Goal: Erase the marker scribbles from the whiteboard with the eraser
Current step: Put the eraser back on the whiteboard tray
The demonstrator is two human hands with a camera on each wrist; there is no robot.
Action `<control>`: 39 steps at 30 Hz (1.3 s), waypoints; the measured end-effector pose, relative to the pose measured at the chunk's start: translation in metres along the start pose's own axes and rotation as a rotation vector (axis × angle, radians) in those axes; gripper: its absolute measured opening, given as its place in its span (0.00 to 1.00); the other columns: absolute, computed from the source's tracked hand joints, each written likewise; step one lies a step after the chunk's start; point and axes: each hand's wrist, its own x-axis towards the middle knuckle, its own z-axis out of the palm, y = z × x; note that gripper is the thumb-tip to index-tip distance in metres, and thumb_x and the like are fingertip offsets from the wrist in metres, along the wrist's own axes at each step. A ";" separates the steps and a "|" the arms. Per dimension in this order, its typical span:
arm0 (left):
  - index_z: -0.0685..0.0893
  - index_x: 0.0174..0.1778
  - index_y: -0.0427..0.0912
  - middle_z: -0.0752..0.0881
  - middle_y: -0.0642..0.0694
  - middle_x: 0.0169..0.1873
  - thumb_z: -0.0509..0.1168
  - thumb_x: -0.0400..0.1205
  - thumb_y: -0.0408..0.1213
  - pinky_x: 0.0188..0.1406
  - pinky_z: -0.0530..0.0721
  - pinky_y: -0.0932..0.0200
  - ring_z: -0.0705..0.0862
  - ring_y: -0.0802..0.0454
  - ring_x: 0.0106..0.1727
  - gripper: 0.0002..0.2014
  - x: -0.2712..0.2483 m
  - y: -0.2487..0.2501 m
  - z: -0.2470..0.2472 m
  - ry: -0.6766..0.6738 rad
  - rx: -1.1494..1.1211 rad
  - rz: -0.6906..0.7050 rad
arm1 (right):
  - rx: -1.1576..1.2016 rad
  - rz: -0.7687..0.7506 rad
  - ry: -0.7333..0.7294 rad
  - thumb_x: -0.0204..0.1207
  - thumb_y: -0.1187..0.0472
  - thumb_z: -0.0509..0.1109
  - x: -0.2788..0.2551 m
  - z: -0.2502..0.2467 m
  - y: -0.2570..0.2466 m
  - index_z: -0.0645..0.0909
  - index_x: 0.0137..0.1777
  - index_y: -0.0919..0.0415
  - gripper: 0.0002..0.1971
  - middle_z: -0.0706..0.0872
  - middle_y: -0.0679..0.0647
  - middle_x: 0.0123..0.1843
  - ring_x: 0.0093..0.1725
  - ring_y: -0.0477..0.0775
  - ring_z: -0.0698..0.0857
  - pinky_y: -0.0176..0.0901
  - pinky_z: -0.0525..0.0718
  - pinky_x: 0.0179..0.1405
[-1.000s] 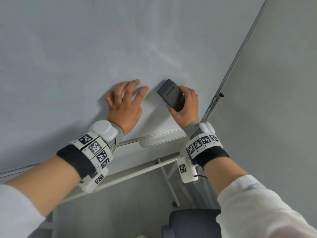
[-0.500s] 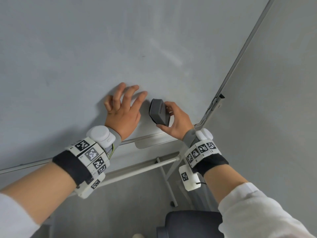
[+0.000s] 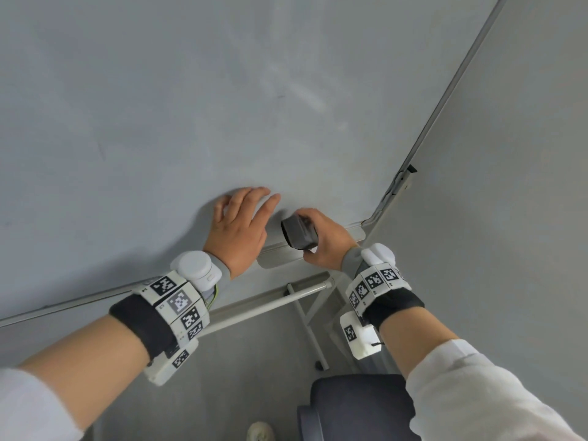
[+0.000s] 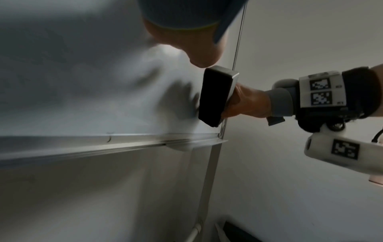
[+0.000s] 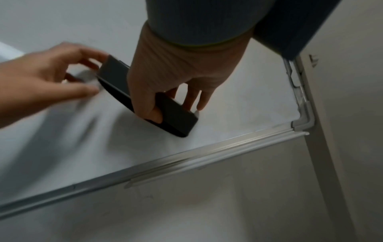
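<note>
My right hand (image 3: pixel 321 240) grips a dark grey eraser (image 3: pixel 297 232) low on the whiteboard (image 3: pixel 191 106), close to its bottom right corner. In the right wrist view the eraser (image 5: pixel 145 99) lies tilted, thumb on one side and fingers on the other. From the left wrist the eraser (image 4: pixel 215 95) shows its black felt face turned toward the board, a little off it. My left hand (image 3: pixel 238 224) rests on the board just left of the eraser, fingers spread and fairly straight. The board surface shows only faint smears, no clear scribbles.
An aluminium tray rail (image 3: pixel 286 253) runs under the board's bottom edge, with the frame corner (image 5: pixel 300 122) to the right. Below stand a white stand bar (image 3: pixel 270 300) and a dark chair seat (image 3: pixel 356 405). A plain grey wall (image 3: pixel 509 218) lies to the right.
My right hand has carried the eraser down the board toward the bottom edge and turned it. The left hand stayed on the board, sliding slightly lower.
</note>
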 end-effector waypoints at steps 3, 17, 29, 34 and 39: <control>0.78 0.65 0.42 0.78 0.45 0.60 0.60 0.68 0.28 0.56 0.65 0.50 0.71 0.44 0.60 0.26 -0.008 -0.004 0.001 -0.053 -0.041 0.021 | 0.081 0.060 0.036 0.62 0.67 0.77 0.000 0.003 -0.001 0.70 0.68 0.59 0.33 0.81 0.52 0.60 0.59 0.54 0.79 0.50 0.79 0.59; 0.81 0.58 0.39 0.84 0.42 0.50 0.56 0.71 0.29 0.52 0.69 0.52 0.72 0.44 0.54 0.20 -0.022 -0.005 0.010 -0.185 -0.168 0.088 | 0.514 0.378 0.149 0.61 0.75 0.81 -0.012 0.007 0.009 0.73 0.58 0.56 0.29 0.82 0.44 0.46 0.44 0.38 0.81 0.32 0.80 0.48; 0.86 0.45 0.35 0.86 0.41 0.35 0.74 0.58 0.18 0.30 0.87 0.55 0.85 0.42 0.31 0.20 -0.033 -0.004 0.031 -0.534 -0.290 0.136 | 0.922 0.731 0.067 0.68 0.81 0.72 -0.021 0.023 0.039 0.64 0.67 0.59 0.33 0.78 0.62 0.56 0.48 0.61 0.86 0.56 0.87 0.49; 0.81 0.62 0.33 0.85 0.35 0.52 0.65 0.74 0.19 0.52 0.82 0.48 0.83 0.36 0.51 0.20 -0.031 -0.001 0.029 -0.667 -0.379 0.044 | 0.697 0.778 0.017 0.70 0.71 0.76 -0.012 0.015 0.043 0.62 0.67 0.59 0.31 0.85 0.60 0.49 0.36 0.57 0.88 0.47 0.90 0.40; 0.67 0.76 0.43 0.75 0.45 0.70 0.50 0.85 0.30 0.65 0.64 0.60 0.72 0.46 0.68 0.21 -0.024 0.008 0.032 -0.842 -0.294 -0.024 | 0.310 0.731 -0.060 0.66 0.55 0.80 -0.007 0.012 0.043 0.69 0.56 0.54 0.25 0.87 0.49 0.46 0.32 0.50 0.88 0.38 0.81 0.27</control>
